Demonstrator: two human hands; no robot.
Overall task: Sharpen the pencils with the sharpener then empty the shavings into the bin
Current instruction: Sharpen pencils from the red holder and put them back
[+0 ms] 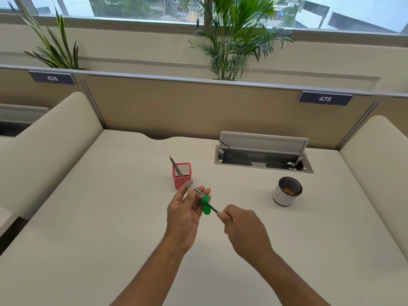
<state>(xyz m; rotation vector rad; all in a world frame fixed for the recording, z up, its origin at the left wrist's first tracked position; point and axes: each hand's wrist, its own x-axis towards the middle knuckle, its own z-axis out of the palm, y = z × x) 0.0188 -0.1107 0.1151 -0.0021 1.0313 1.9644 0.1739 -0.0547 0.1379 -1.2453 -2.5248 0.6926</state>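
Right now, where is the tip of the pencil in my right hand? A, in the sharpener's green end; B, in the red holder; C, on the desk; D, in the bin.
A: the right hand holds the pencil, its tip inside the sharpener that the left hand grips.

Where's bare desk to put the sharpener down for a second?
The desk is bare left of the red pencil holder, and between that holder and the white bin. Crowded: the open cable hatch behind the bin.
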